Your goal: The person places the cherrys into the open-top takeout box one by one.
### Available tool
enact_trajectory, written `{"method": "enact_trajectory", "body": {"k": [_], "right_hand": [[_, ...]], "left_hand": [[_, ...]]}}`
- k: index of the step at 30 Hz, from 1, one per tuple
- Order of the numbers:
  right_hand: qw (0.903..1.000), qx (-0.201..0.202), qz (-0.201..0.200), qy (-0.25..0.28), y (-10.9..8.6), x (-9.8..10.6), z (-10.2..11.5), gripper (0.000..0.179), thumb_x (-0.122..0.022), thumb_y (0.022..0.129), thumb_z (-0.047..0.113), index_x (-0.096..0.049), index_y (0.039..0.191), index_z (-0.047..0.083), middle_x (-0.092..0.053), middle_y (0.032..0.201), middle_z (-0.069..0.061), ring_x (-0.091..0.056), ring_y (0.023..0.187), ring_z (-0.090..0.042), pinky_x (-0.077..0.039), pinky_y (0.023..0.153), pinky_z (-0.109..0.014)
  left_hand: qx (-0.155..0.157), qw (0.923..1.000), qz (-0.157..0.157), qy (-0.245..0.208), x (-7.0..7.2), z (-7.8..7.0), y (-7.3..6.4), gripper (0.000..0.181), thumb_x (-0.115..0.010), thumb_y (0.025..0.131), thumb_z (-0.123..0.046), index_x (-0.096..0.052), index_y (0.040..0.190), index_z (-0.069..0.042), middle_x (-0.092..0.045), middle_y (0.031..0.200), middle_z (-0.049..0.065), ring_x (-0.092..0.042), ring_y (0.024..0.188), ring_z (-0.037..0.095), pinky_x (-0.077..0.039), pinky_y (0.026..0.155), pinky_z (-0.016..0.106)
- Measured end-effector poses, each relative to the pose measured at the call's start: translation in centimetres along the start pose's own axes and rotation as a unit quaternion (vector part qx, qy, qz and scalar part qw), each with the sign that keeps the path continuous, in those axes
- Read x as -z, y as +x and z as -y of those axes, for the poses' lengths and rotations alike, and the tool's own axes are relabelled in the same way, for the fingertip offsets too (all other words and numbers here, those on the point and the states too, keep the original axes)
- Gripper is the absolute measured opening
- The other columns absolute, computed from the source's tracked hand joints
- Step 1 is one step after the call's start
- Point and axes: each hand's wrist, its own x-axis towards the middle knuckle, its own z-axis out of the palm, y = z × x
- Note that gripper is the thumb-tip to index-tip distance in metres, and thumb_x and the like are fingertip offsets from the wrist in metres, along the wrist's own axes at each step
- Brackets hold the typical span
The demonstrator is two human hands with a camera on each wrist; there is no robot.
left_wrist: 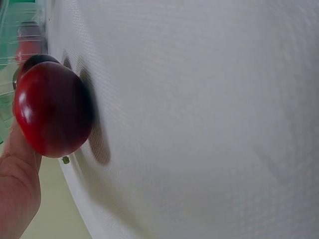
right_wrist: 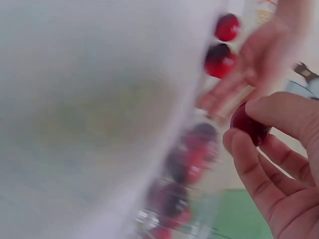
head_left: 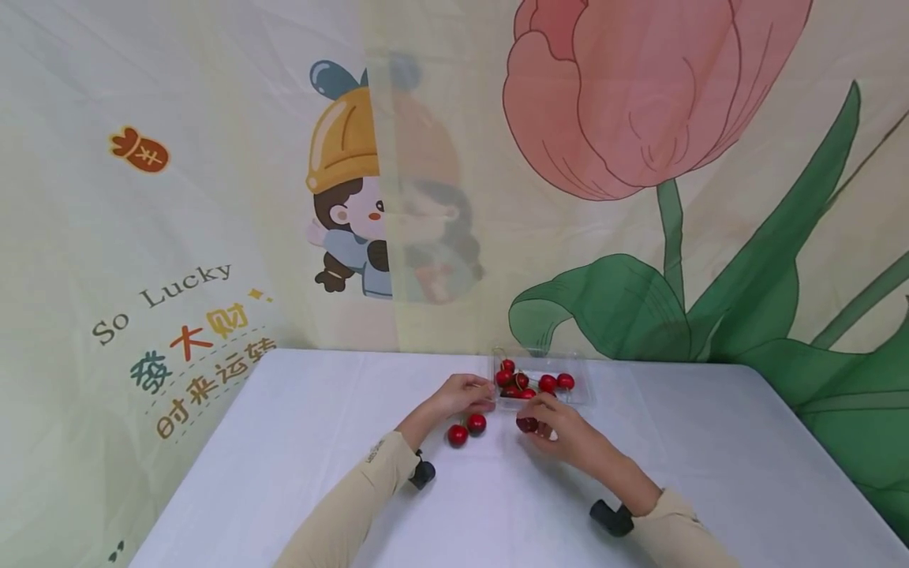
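My right hand (head_left: pixel 562 432) pinches a dark red cherry (right_wrist: pixel 249 124) between thumb and fingertips, just in front of a clear plastic box (head_left: pixel 581 388). Several red cherries (head_left: pixel 547 383) lie inside the box. At the box's left end is my left hand (head_left: pixel 463 391), its fingers extended and nothing held in them. Two loose cherries (head_left: pixel 458 435) sit on the table just below that hand. In the left wrist view, one large cherry (left_wrist: pixel 54 109) covers part of the hand behind it.
A white cloth covers the table (head_left: pixel 341 394). Behind it hangs a printed curtain (head_left: pixel 440 331) with a big tulip and a cartoon figure. Each wrist carries a dark camera (head_left: pixel 612 518).
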Motion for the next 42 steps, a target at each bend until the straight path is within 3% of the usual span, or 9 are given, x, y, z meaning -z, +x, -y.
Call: {"method": "enact_trajectory", "body": {"k": [3,7,10,14,18,28,34,42], "right_hand": [[0.9986,0.007,-0.047,0.024,0.4,1.4,0.0,0.034,-0.077,0.077,-0.008,-0.069,0.108,0.000,-0.059,0.103,-0.011,-0.058,0.073,-0.008,-0.058,0.062,-0.022],[0.9941,0.017,-0.107,0.008,1.1,2.7,-0.9,0.036,-0.078,0.073,-0.011,-0.068,0.107,-0.002,-0.059,0.102,-0.012,-0.060,0.070,-0.009,-0.059,0.062,-0.024],[0.9915,0.024,-0.128,-0.001,1.7,3.2,-1.9,0.037,-0.079,0.071,-0.013,-0.068,0.105,-0.003,-0.059,0.100,-0.013,-0.061,0.068,-0.013,-0.059,0.060,-0.025],[0.9929,-0.004,-0.119,0.004,3.0,3.1,-2.9,0.033,-0.078,0.074,-0.011,-0.068,0.104,-0.003,-0.060,0.099,-0.015,-0.063,0.068,-0.017,-0.058,0.060,-0.025],[0.9910,-0.071,-0.112,0.019,4.3,2.5,-4.2,0.029,-0.076,0.079,-0.006,-0.068,0.106,-0.003,-0.061,0.101,-0.018,-0.065,0.072,-0.022,-0.060,0.062,-0.028],[0.9683,-0.219,-0.094,0.074,6.7,1.0,-6.4,0.027,-0.072,0.085,0.001,-0.066,0.110,-0.007,-0.062,0.105,-0.022,-0.065,0.079,-0.026,-0.060,0.064,-0.033],[0.9621,-0.255,-0.059,0.078,7.2,0.7,-7.0,0.026,-0.070,0.086,0.002,-0.066,0.110,-0.008,-0.066,0.101,-0.023,-0.065,0.080,-0.027,-0.059,0.065,-0.033],[0.9549,-0.286,-0.051,0.063,7.3,0.4,-7.3,0.018,-0.066,0.088,0.000,-0.069,0.104,-0.006,-0.068,0.104,-0.022,-0.064,0.083,-0.027,-0.059,0.064,-0.031]], "left_hand": [[-0.002,1.0000,-0.002,-0.003,0.1,-0.2,-0.1,0.037,-0.060,0.098,-0.018,-0.057,0.125,0.006,-0.068,0.111,0.018,-0.069,0.102,0.029,-0.058,0.086,0.032],[-0.003,1.0000,0.001,-0.005,0.1,-0.1,0.0,0.036,-0.060,0.099,-0.017,-0.057,0.125,0.007,-0.068,0.110,0.018,-0.069,0.102,0.029,-0.058,0.085,0.032],[-0.008,1.0000,0.005,0.001,0.0,0.1,0.0,0.036,-0.060,0.098,-0.017,-0.058,0.125,0.007,-0.069,0.109,0.018,-0.070,0.100,0.028,-0.059,0.084,0.031],[-0.012,0.9999,0.001,0.001,0.1,0.3,0.0,0.036,-0.061,0.098,-0.016,-0.058,0.124,0.008,-0.069,0.109,0.018,-0.070,0.100,0.029,-0.059,0.083,0.032],[-0.012,0.9999,0.002,-0.007,0.2,0.5,0.1,0.035,-0.060,0.098,-0.015,-0.057,0.124,0.009,-0.069,0.109,0.019,-0.070,0.101,0.031,-0.059,0.083,0.032],[-0.007,1.0000,0.005,-0.004,0.0,0.3,0.4,0.036,-0.060,0.098,-0.017,-0.058,0.124,0.007,-0.069,0.111,0.019,-0.069,0.102,0.030,-0.058,0.086,0.034],[-0.006,0.9999,0.008,0.012,0.1,0.0,0.3,0.036,-0.060,0.098,-0.019,-0.059,0.124,0.005,-0.070,0.109,0.017,-0.070,0.100,0.028,-0.059,0.084,0.031],[-0.003,0.9998,0.005,0.019,0.2,0.1,0.4,0.036,-0.062,0.097,-0.021,-0.060,0.124,0.003,-0.070,0.108,0.016,-0.071,0.098,0.025,-0.059,0.083,0.028]]}}
